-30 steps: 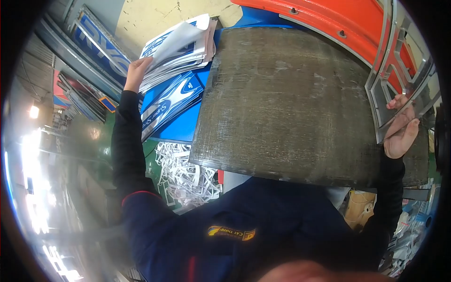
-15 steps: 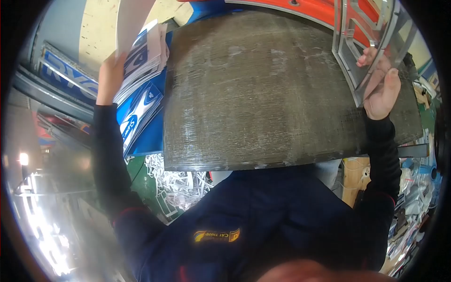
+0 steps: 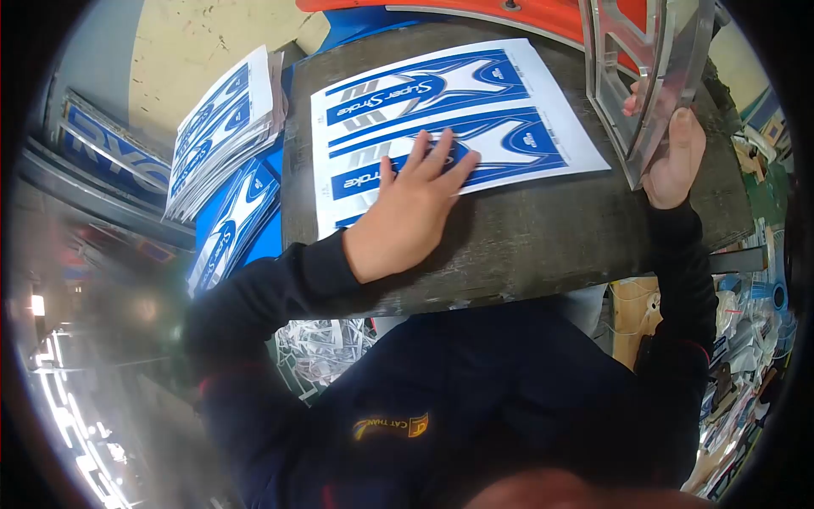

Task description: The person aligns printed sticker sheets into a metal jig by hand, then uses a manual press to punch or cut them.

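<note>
A white sheet printed with blue "Super Stroke" designs (image 3: 509,127) lies on the worn dark board (image 3: 543,229). My left hand (image 3: 407,204) rests on the sheet's near part with its fingers spread, covering some of the print. Over the board's right side, my right hand (image 3: 674,161) grips a clear plastic frame with cut-out openings (image 3: 629,157), held on edge. The thumb is on the near side, and other fingers show through the plastic.
A stack of similar printed sheets (image 3: 222,127) stands left of the board. Below it are cut blue printed pieces (image 3: 229,225) on a blue surface. White paper scraps (image 3: 326,343) lie on the floor. A red-orange machine part (image 3: 475,7) borders the board's far edge.
My left hand has moved from the stack at the left onto the board, and a printed sheet now lies flat there. My right hand still holds the plastic frame, nearly unmoved.
</note>
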Demonstrator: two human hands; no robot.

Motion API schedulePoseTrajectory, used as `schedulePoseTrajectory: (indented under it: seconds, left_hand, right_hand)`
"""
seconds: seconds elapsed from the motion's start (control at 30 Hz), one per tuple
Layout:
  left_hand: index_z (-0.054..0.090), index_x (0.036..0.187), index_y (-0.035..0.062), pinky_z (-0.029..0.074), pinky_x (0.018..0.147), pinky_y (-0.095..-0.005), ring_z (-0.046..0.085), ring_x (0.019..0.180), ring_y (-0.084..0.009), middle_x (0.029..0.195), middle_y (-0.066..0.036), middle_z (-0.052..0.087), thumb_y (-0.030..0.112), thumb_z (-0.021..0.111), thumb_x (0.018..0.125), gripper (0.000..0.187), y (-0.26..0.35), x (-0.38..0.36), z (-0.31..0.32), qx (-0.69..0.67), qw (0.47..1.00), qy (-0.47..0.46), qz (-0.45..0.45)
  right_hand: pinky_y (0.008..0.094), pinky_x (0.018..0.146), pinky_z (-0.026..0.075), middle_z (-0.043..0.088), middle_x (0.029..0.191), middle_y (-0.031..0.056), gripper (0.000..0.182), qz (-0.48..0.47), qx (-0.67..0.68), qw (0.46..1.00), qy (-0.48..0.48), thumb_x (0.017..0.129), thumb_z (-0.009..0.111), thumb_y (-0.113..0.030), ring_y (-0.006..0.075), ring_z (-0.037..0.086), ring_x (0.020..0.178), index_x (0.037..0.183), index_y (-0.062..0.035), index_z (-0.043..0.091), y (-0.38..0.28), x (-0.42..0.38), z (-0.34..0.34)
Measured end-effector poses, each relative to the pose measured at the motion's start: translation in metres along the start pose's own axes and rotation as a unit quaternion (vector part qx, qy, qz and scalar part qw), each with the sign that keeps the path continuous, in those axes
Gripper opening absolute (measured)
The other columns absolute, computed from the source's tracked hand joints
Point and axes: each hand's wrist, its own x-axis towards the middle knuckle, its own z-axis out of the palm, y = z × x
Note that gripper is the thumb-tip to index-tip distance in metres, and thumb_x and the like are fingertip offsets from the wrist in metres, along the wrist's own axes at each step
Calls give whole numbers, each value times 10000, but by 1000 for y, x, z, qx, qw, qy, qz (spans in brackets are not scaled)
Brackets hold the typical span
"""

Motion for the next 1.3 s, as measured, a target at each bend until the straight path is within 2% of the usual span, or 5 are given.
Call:
schedulePoseTrajectory:
  seconds: [0.2,0.47,0.57,0.8,1.3]
  left_hand:
    - [413,1483,142,231,1085,-732,231,1449,-486,1569,-226,283,115,505,997,495,10,4,14,37,999,8,24]
    - [250,1560,129,28,1144,-681,55,1512,-418,1630,-167,192,550,651,885,891,-29,-11,-29,13,1000,6,25]
    - [234,1569,140,35,1142,-684,48,1521,-384,1640,-141,179,527,659,888,892,-71,-39,-67,46,997,-46,-36]
    - [221,1557,34,33,1159,-650,97,1523,-356,1621,-184,218,556,778,758,1104,-106,-96,-62,-84,987,-57,-128]
    - [350,1506,3,72,1181,-613,211,1501,-343,1563,-171,359,545,861,622,1156,-112,-107,-32,-100,991,76,-55]
  right_hand:
    - [314,871,492,688,1017,152,436,-16,-43,999,-17,1036,477,-328,183,646,935,1103,71,638,1,1,2]
    - [328,885,464,683,1013,122,480,-36,-174,983,-37,888,721,-338,193,608,935,1159,49,642,7,-5,3]
    - [359,862,385,678,953,108,568,-151,-401,893,-137,700,844,-395,249,600,876,1108,-33,684,-19,4,16]
    - [379,841,326,675,903,55,574,-250,-442,820,-265,631,874,-474,220,616,828,1004,-76,694,-33,1,64]
    - [380,852,303,632,811,37,580,-208,-413,824,-328,670,830,-556,194,594,767,941,-62,692,-31,-21,106]
